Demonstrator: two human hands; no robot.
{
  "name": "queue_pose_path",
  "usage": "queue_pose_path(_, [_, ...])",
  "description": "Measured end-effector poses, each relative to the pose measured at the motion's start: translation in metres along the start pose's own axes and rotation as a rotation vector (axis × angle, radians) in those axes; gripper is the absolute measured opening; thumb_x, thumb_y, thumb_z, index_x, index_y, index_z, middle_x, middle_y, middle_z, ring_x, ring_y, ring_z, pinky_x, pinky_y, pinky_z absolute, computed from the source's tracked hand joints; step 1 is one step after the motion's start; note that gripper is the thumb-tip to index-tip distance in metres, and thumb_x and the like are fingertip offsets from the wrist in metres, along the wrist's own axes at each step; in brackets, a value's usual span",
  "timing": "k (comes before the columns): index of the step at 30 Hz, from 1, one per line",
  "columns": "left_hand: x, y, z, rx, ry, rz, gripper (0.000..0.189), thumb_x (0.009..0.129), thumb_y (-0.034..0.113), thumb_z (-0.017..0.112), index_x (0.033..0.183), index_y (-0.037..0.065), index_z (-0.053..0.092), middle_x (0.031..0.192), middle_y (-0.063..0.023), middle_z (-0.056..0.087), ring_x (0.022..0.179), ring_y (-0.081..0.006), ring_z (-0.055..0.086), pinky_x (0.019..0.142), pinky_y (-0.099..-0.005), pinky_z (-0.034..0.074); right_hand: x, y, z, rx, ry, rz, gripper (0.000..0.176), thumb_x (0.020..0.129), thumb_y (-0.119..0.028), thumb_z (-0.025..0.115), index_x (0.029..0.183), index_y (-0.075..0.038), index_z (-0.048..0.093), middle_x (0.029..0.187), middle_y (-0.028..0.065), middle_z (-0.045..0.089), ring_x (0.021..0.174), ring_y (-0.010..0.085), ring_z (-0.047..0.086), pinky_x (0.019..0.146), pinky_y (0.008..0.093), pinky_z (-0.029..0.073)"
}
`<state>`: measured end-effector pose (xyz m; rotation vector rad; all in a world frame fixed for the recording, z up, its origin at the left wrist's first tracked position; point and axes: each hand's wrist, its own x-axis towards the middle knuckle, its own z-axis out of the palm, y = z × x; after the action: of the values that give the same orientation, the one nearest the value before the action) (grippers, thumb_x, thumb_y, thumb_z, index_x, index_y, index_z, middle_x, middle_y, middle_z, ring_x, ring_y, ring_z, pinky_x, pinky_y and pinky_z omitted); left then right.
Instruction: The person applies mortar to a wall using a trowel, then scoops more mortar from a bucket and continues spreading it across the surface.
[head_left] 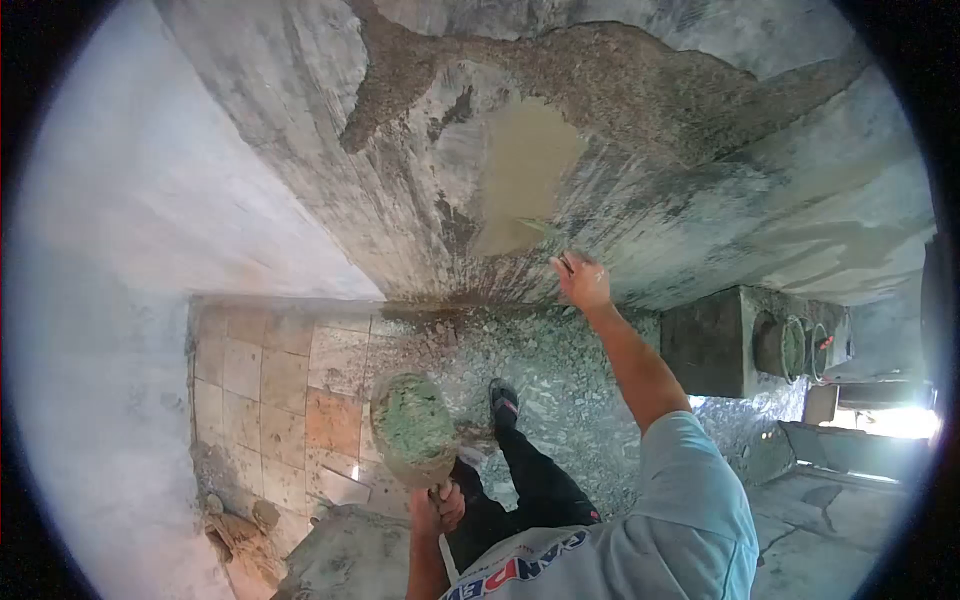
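My right hand (582, 278) is closed on the handle of a trowel (540, 227), whose thin blade lies at the lower edge of a smooth, damp plaster patch (525, 165) on the wall. Lower down, my left hand (438, 507) grips the handle of a round board (412, 430) heaped with greenish-grey mortar. Around the patch the wall (400, 210) is scratched and streaked, with a rough brown band (620, 85) above it.
Rubble and dust cover the floor (580, 400) by my feet; square tiles (283, 375) lie to the left. Buckets (780, 345) stand on a concrete block (705, 343) at right. Debris (240, 545) and a grey mound (350, 555) are at lower left.
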<state>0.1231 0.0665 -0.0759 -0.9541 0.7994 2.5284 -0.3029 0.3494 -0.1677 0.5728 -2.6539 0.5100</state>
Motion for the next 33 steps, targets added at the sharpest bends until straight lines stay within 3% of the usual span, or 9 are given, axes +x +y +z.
queue_pose_path(4, [-0.002, 0.003, -0.001, 0.085, -0.064, 0.0, 0.061, 0.105, 0.061, 0.031, 0.068, 0.014, 0.044, 0.048, -0.0004, 0.034, 0.033, -0.0158, 0.028, 0.032, -0.0329, 0.027, 0.021, -0.017, -0.054, 0.081, 0.142, -0.022, 0.028, 0.094, -0.033, 0.071, 0.09, -0.007, 0.063, 0.076, 0.0123, 0.065, 0.065, 0.0347, 0.063, 0.057, 0.0457, 0.054])
queue_pose_path(8, [0.004, -0.01, -0.021, 0.063, -0.149, -0.027, 0.058, 0.105, 0.058, 0.033, 0.071, 0.013, 0.044, 0.048, -0.0001, 0.034, 0.033, -0.0144, 0.028, 0.032, -0.0312, 0.028, 0.019, -0.026, -0.056, 0.08, 0.188, -0.099, 0.029, 0.095, -0.035, 0.07, 0.091, -0.007, 0.062, 0.074, 0.0125, 0.064, 0.065, 0.034, 0.064, 0.056, 0.0451, 0.053])
queue_pose_path(14, [0.006, -0.015, -0.021, 0.074, -0.075, 0.033, 0.055, 0.106, 0.054, 0.035, 0.07, 0.013, 0.043, 0.048, -0.0007, 0.037, 0.033, -0.0125, 0.03, 0.032, -0.0296, 0.028, -0.024, -0.038, 0.04, -0.068, -0.164, -0.013, 0.026, 0.096, -0.034, 0.068, 0.096, -0.009, 0.063, 0.086, 0.0123, 0.069, 0.074, 0.0351, 0.069, 0.06, 0.0465, 0.057])
queue_pose_path(20, [0.007, -0.027, -0.042, 0.007, 0.007, -0.047, 0.054, 0.105, 0.054, 0.036, 0.069, 0.014, 0.043, 0.049, -0.0008, 0.036, 0.034, -0.0131, 0.03, 0.032, -0.031, 0.027, -0.039, -0.033, 0.117, -0.039, -0.279, 0.041, 0.029, 0.101, -0.038, 0.059, 0.097, -0.01, 0.06, 0.088, 0.0141, 0.07, 0.072, 0.0372, 0.069, 0.06, 0.0519, 0.057])
queue_pose_path(23, [0.01, -0.033, -0.047, -0.032, 0.008, -0.044, 0.055, 0.105, 0.055, 0.036, 0.069, 0.014, 0.043, 0.05, -0.001, 0.036, 0.035, -0.0134, 0.03, 0.032, -0.0322, 0.026, -0.04, -0.034, 0.131, -0.073, -0.326, 0.108, 0.032, 0.096, -0.043, 0.065, 0.095, -0.011, 0.06, 0.084, 0.015, 0.07, 0.078, 0.0403, 0.07, 0.062, 0.055, 0.054])
queue_pose_path(26, [0.008, -0.027, -0.038, 0.025, 0.057, -0.036, 0.056, 0.105, 0.056, 0.035, 0.069, 0.014, 0.044, 0.051, -0.0011, 0.037, 0.036, -0.0134, 0.029, 0.033, -0.0326, 0.025, -0.032, -0.036, 0.124, -0.153, -0.358, 0.123, 0.031, 0.095, -0.041, 0.066, 0.093, -0.011, 0.06, 0.085, 0.0151, 0.07, 0.078, 0.0404, 0.069, 0.062, 0.0542, 0.055])
queue_pose_path(29, [0.008, -0.026, -0.039, 0.038, 0.021, -0.027, 0.056, 0.105, 0.056, 0.034, 0.069, 0.015, 0.044, 0.051, -0.0013, 0.037, 0.036, -0.0139, 0.029, 0.034, -0.0321, 0.027, -0.023, -0.034, 0.101, -0.101, -0.185, -0.018, 0.035, 0.099, -0.042, 0.06, 0.097, -0.007, 0.065, 0.088, 0.0154, 0.071, 0.074, 0.0379, 0.07, 0.061, 0.0508, 0.057])
queue_pose_path(33, [0.005, -0.018, -0.034, 0.005, 0.002, -0.029, 0.056, 0.105, 0.057, 0.034, 0.069, 0.015, 0.044, 0.05, -0.0011, 0.037, 0.035, -0.0141, 0.03, 0.034, -0.0322, 0.028, 0.004, -0.024, 0.062, -0.093, -0.315, -0.034, 0.038, 0.099, -0.043, 0.06, 0.103, -0.006, 0.068, 0.082, 0.0171, 0.071, 0.076, 0.0387, 0.07, 0.064, 0.051, 0.057])
